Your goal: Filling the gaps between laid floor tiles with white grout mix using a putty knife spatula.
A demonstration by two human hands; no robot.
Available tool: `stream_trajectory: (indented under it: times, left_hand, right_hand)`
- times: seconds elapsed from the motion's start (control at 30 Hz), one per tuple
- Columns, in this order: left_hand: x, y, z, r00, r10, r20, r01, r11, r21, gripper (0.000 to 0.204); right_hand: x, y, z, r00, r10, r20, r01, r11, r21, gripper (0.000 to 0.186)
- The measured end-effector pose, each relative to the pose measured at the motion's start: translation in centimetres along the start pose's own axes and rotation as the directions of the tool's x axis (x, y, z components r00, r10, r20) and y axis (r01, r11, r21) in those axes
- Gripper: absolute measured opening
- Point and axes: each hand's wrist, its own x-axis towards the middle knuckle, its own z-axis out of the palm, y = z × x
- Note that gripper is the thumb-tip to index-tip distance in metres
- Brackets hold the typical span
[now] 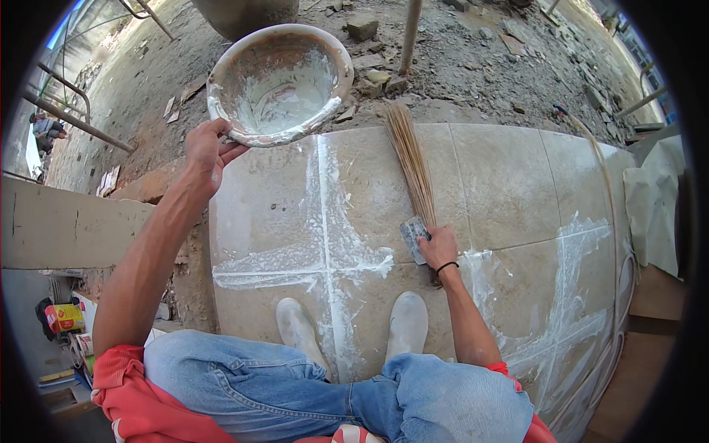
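Observation:
My left hand (207,153) grips the near-left rim of a round bowl (342,68), thumb over the edge and fingers outside. White paste (288,96) coats the bowl's inside and rim; the bowl tilts toward me. My right hand (441,248) is closed on a small, flat grey spreader (414,239), with white smears on it. A stick broom (410,151) passes beneath this hand, bristle ends pointing away from me; whether the fingers also hold it is hidden. Below lie beige floor tiles (502,166), their crossing joints filled and smeared with white grout (325,221).
Rubble and bare soil (487,63) border the tiles' far edge. A metal pole (410,37) and a large round container (244,16) stand there. A hose (602,159) runs along the right. A low wall (66,229) is at left; a person (46,131) sits far left.

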Motion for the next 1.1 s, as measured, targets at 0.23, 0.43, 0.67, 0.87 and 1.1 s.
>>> stream_trajectory:
  times: [0.23, 0.43, 0.67, 0.87, 1.1]
  left_hand:
    - [-7.8, 0.5, -13.1, 0.976, 0.050, -0.211, -0.073, 0.992, -0.100, 0.034]
    - [-12.9, -0.4, -19.7, 0.934, 0.057, -0.353, -0.109, 0.986, -0.129, 0.040]
    - [-11.4, 0.1, -17.8, 0.957, 0.078, -0.280, -0.112, 0.988, -0.107, 0.033]
    - [-7.8, -4.1, -12.5, 0.995, 0.071, -0.074, -0.075, 0.996, -0.056, 0.027]
    - [-4.3, -10.5, -1.5, 0.970, 0.161, 0.182, -0.190, 0.969, 0.160, 0.018]
  right_hand:
    - [1.5, -3.4, 0.8, 0.983, -0.184, -0.005, 0.159, 0.830, 0.534, 0.024]
    - [4.1, -20.6, 8.6, 0.928, -0.341, 0.152, 0.097, 0.612, 0.785, 0.024]
    - [3.5, -30.4, 19.7, 0.893, -0.283, 0.350, -0.165, 0.516, 0.841, 0.026]
    - [-0.4, -20.8, 9.8, 0.963, -0.092, 0.255, -0.205, 0.368, 0.907, 0.023]
    - [0.0, -16.2, -9.1, 0.766, -0.511, -0.390, 0.632, 0.710, 0.310, 0.011]
